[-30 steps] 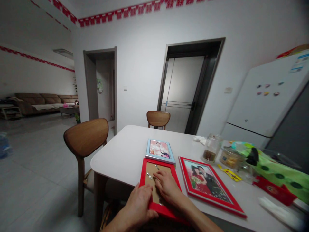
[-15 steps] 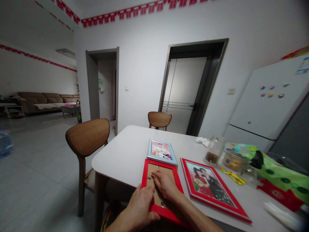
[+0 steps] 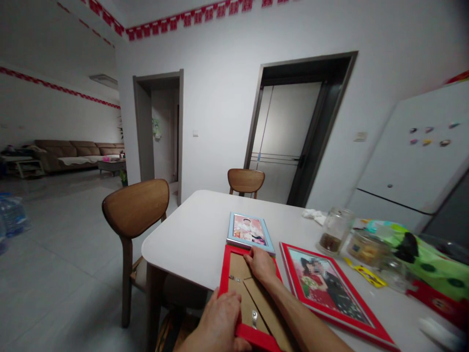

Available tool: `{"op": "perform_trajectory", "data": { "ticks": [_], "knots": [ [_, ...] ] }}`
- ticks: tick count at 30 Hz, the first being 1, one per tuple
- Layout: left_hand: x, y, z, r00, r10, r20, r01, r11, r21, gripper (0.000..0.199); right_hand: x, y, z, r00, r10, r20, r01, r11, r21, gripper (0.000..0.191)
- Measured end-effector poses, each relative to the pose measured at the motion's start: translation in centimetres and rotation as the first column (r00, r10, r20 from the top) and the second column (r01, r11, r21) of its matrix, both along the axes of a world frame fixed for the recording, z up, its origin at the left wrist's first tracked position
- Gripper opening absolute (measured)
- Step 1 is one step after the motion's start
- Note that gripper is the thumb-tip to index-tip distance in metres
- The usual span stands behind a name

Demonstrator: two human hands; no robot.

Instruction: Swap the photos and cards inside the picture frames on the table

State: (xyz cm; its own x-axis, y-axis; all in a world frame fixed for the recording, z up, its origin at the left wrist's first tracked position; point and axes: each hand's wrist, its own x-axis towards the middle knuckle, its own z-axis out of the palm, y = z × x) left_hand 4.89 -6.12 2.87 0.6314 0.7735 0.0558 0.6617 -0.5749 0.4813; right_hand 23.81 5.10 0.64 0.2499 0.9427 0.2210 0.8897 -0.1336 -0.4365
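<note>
A red picture frame (image 3: 226,266) lies back side up at the near edge of the table, its brown backing board and small metal clips showing. My left hand (image 3: 222,318) grips its lower left corner, fingers closed around the rim. At the far end of the backing is my right hand (image 3: 261,264), its fingers bent down by the top edge; what the fingertips hold, if anything, is hidden. Touching or just beyond that edge lies a light blue frame (image 3: 249,231) with a picture. To the right, a larger red frame (image 3: 330,288) lies face up with a couple's photo.
On the white table (image 3: 198,230), a glass jar (image 3: 334,232), a container of food (image 3: 366,247), a yellow packet (image 3: 370,276) and a green bag (image 3: 428,259) stand right. Wooden chairs (image 3: 137,205) are at the left and far side.
My right hand has moved from the middle of the backing to its far edge. More of the backing and its clips shows. The view has shifted slightly.
</note>
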Motion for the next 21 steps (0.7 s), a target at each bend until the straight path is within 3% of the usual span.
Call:
{"op": "perform_trajectory", "data": {
  "ticks": [3,7,10,12,14,16,19,21],
  "knots": [
    [1.6,0.1,0.1,0.994,-0.090,-0.054,0.090,0.996,0.007,0.060,1.2,-0.4,0.6,0.992,0.077,-0.098,-0.074,0.996,0.041,0.028],
    [4.8,-0.1,-1.2,0.979,-0.194,-0.066,0.197,0.979,0.048,0.029,2.6,-2.4,1.1,0.953,0.163,-0.253,-0.140,0.985,0.105,0.029],
    [5.7,-0.5,-2.2,0.976,-0.203,-0.080,0.207,0.977,0.048,0.033,3.6,-5.4,1.4,0.919,0.192,-0.345,-0.149,0.978,0.148,0.031],
    [5.2,-0.7,-2.0,0.976,-0.203,-0.073,0.209,0.975,0.074,0.039,4.4,-7.6,1.6,0.873,0.166,-0.459,-0.093,0.979,0.179,0.032],
    [4.2,-0.7,-0.8,0.983,-0.178,-0.056,0.182,0.979,0.091,0.053,5.1,-9.7,1.5,0.756,0.116,-0.645,0.023,0.979,0.202,0.031],
    [3.1,-0.6,1.2,0.993,-0.113,0.018,0.110,0.987,0.115,0.061,5.1,-11.1,1.1,0.566,0.085,-0.820,0.108,0.978,0.177,0.029],
    [2.3,-0.4,4.6,0.957,0.009,0.290,-0.051,0.989,0.137,0.046,2.7,-12.0,0.0,0.345,0.070,-0.936,0.008,0.997,0.077,0.031],
    [2.3,-0.1,6.3,0.854,0.086,0.513,-0.143,0.987,0.073,0.031,-0.2,-12.0,-0.7,0.237,0.041,-0.971,-0.106,0.994,0.016,0.038]
  ]
}}
